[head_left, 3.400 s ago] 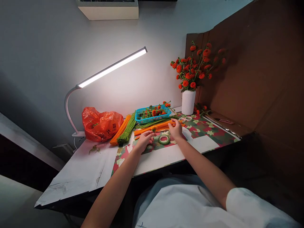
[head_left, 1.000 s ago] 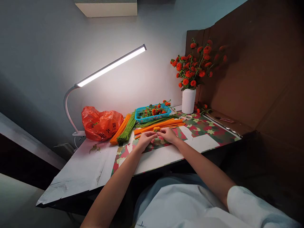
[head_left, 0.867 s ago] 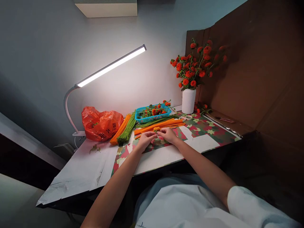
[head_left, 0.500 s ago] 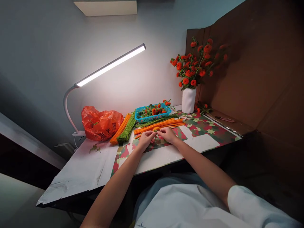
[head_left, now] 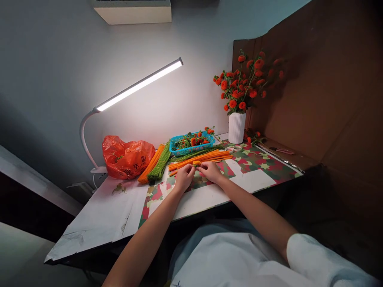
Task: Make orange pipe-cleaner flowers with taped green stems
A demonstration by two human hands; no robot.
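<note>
1. The left hand [head_left: 183, 177] and right hand [head_left: 211, 171] meet near the middle of the surface [head_left: 101, 215], fingertips pinched together on a small orange flower head [head_left: 196, 163] held just above it.
2. A few seconds ago the right hand was reaching over the orange stems [head_left: 200, 158] with a green tape roll lying beside it; now it has come back to the flower, and the roll is hidden.
3. By my reading, the hands have gone from fetching material to working on the flower itself.
4. Behind lie the blue basket [head_left: 191, 149], green stems [head_left: 160, 165], orange bag [head_left: 127, 157] and, at the far right corner, the white vase [head_left: 237, 128].
</note>
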